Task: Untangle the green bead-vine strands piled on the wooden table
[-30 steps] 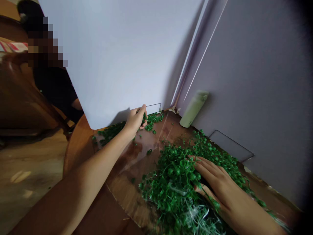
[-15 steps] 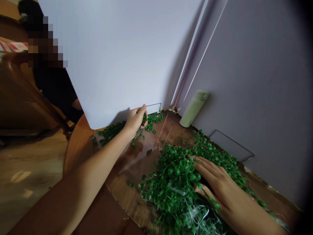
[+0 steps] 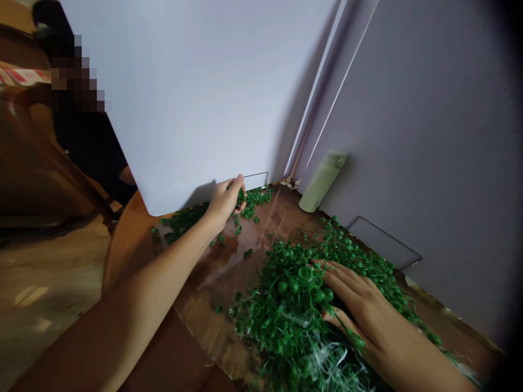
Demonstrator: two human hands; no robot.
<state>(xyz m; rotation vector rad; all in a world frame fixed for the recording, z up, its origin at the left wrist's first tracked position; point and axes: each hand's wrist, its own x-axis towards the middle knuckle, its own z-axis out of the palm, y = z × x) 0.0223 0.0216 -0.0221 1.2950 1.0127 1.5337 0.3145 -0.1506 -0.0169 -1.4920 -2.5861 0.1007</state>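
Observation:
My left hand [image 3: 223, 202] is at the far edge of the wooden table [image 3: 261, 228], its fingers curled around a sprig of a small green leafy strand [image 3: 247, 200]. More of the strands [image 3: 183, 220] trail away to the left under my forearm. My right hand [image 3: 355, 296] lies flat with fingers spread on top of a large heap of the green strands [image 3: 281, 310]. White threads or roots [image 3: 322, 359] show at the heap's near side. A few loose green bits lie on the bare glossy wood between my hands.
A tall white board [image 3: 196, 98] stands at the far edge, beside a lilac-grey wall [image 3: 429, 125]. A pale green bottle [image 3: 322, 182] stands against the wall. Further left, a person in dark clothes [image 3: 87, 152] stands beyond a brown chair [image 3: 36, 158], above a wooden floor [image 3: 44, 277].
The view has shifted very slightly. A few more small green bits show just below my left hand. Both hands stay nearly where they were.

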